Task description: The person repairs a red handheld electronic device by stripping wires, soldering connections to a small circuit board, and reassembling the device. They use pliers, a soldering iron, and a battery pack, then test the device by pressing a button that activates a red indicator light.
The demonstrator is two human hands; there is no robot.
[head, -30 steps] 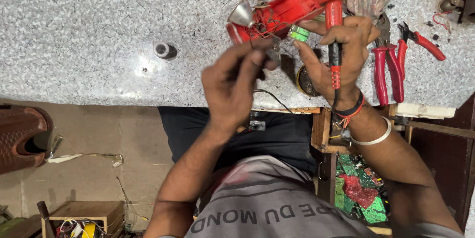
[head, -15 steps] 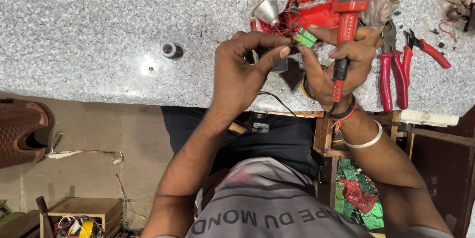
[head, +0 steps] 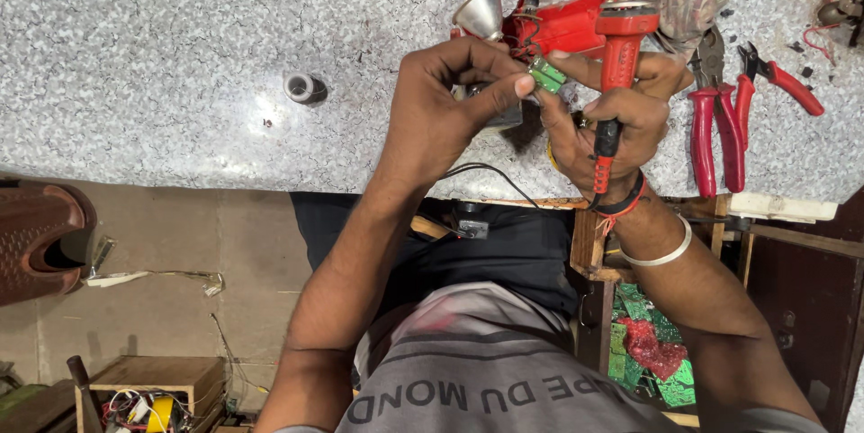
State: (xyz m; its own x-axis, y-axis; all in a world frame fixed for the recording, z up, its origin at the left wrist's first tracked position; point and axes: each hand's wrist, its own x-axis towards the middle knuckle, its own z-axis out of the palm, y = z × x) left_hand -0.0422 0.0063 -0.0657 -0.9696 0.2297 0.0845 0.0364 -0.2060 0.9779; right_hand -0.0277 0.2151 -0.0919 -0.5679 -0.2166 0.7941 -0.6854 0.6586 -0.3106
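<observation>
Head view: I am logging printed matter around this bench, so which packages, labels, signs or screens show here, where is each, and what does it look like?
No packages, signs or screens show.
Shirt print: pale block letters across the person's grey shirt, bottom centre.
Small green part: pinched between the fingers of the left hand and right hand; any marking is too small to tell.
Green circuit boards: heaped under the bench at right; no label can be made out.
</observation>
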